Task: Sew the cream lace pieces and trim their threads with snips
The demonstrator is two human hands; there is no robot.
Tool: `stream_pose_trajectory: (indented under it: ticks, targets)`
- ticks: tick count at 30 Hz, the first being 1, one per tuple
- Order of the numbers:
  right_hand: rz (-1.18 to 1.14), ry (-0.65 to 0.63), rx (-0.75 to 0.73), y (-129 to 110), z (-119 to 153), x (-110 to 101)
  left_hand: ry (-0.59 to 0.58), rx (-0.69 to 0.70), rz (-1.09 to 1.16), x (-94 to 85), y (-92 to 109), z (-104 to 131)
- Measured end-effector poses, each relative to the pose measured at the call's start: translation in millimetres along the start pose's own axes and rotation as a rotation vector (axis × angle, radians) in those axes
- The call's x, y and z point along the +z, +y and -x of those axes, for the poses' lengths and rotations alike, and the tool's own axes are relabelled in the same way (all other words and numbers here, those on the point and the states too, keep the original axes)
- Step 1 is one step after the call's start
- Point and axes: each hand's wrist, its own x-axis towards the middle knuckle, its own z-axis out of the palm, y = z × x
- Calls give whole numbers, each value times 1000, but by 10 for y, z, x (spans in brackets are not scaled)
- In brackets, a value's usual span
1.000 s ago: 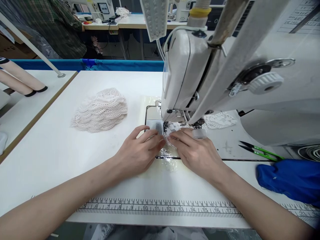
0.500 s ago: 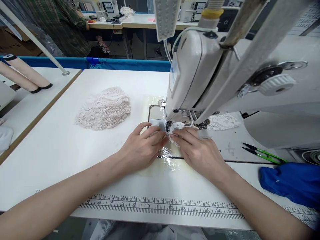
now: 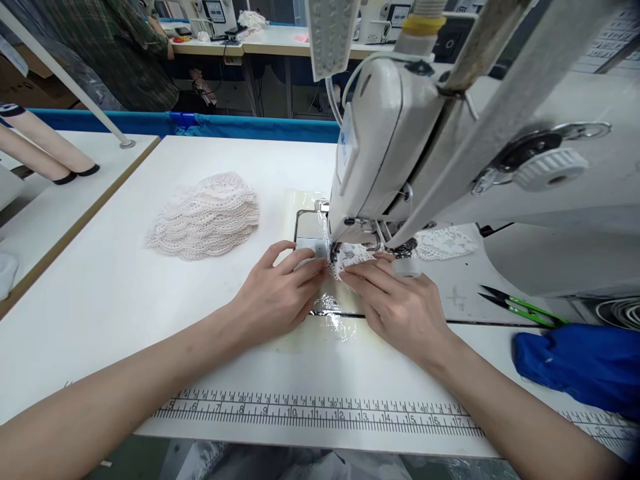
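Observation:
A small white lace piece (image 3: 351, 255) lies under the presser foot of the sewing machine (image 3: 383, 153), beside the needle. My left hand (image 3: 280, 290) is just left of the foot, thumb and fingertips drawn together at the near edge of the lace. From the other side, my right hand (image 3: 403, 300) has its fingers bent and pressed together on the same piece. The fingertips partly hide the lace. Behind the right hand, another stretch of lace (image 3: 445, 243) lies on the machine bed; whether the two join is hidden.
A stack of scalloped lace pieces (image 3: 205, 217) sits left on the white table (image 3: 150, 320). At right are green-handled thread snips (image 3: 525, 308) and a blue cloth (image 3: 575, 367). A printed ruler (image 3: 320, 413) runs along the front edge. A person in a plaid sleeve (image 3: 135, 53) is beyond.
My left fingertips have shifted slightly left, and more lace shows between the hands. My right hand stays nearly in place on the lace. The whole view has shifted a little.

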Motion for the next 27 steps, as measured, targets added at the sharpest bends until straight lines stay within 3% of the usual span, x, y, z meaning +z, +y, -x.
stream_pose_trajectory:
  ticks: [27]
  targets:
    - [67,-51,-44,7,-11,60,-61,-91,44,53,-70,-31]
